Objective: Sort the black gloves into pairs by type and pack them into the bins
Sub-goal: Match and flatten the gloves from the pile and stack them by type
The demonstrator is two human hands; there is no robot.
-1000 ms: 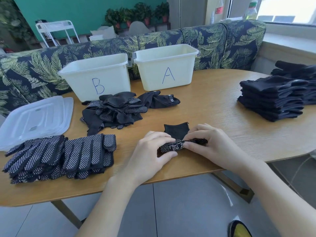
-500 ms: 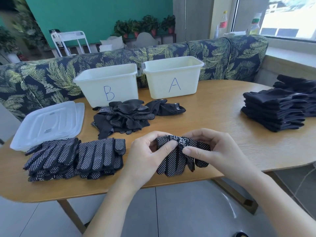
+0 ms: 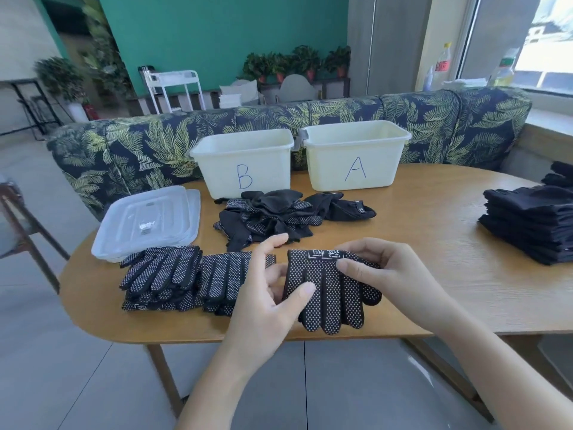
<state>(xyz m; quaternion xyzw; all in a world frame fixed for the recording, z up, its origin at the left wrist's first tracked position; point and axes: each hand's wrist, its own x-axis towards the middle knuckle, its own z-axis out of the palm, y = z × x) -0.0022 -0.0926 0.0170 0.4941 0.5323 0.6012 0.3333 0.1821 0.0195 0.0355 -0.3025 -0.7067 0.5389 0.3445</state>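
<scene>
A black glove with white dots [image 3: 333, 293] hangs fingers-down just above the table's front edge. My right hand [image 3: 384, 274] pinches its cuff at the right. My left hand [image 3: 273, 293] pinches its left side with the thumb in front. To the left lie stacks of dotted gloves [image 3: 173, 277]. A loose heap of black gloves [image 3: 269, 215] sits in front of bin B [image 3: 245, 169] and bin A [image 3: 353, 156], both white and standing side by side at the back.
Clear plastic lids [image 3: 148, 221] are stacked at the left. A pile of folded plain black gloves [image 3: 530, 225] lies at the right edge of the wooden table [image 3: 434, 231]. A leaf-print sofa [image 3: 139, 144] runs behind the table.
The folded dotted glove has been lifted off the table and opened out, so its fingers now hang down. Both hands rose with it, and the view tilted upward.
</scene>
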